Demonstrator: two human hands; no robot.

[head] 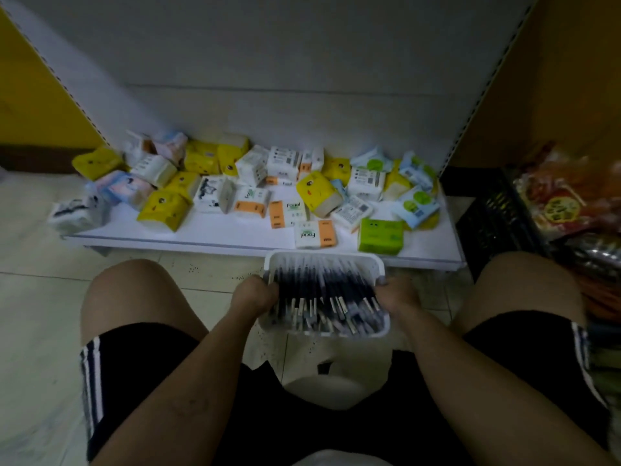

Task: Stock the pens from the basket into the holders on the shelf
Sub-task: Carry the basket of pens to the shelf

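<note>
Right now your left hand (254,295) and right hand (400,296) each grip a side wall of the basket (323,255), held between your knees just short of the shelf (218,232), its pens (324,290) lying lengthwise toward that shelf, equally near either hand.
</note>
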